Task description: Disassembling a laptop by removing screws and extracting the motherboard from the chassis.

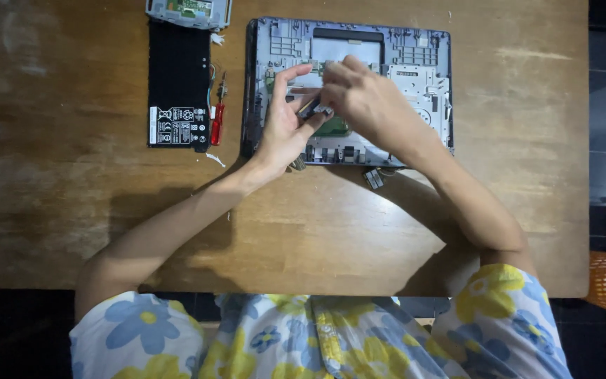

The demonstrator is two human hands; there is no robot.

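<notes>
Grey laptop shell (415,63) (opened) — bare inside

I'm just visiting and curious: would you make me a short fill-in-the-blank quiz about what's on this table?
1. The opened grey laptop chassis lies on a brown ____ table.
2. The flat black rectangular battery pack lies to the ____ of the chassis as the person sees it.
3. Between the battery and the chassis lies a small screwdriver with a ____ handle.
4. The left hand and right hand meet over the ____.

Missing words: wooden; left; red; chassis
</notes>
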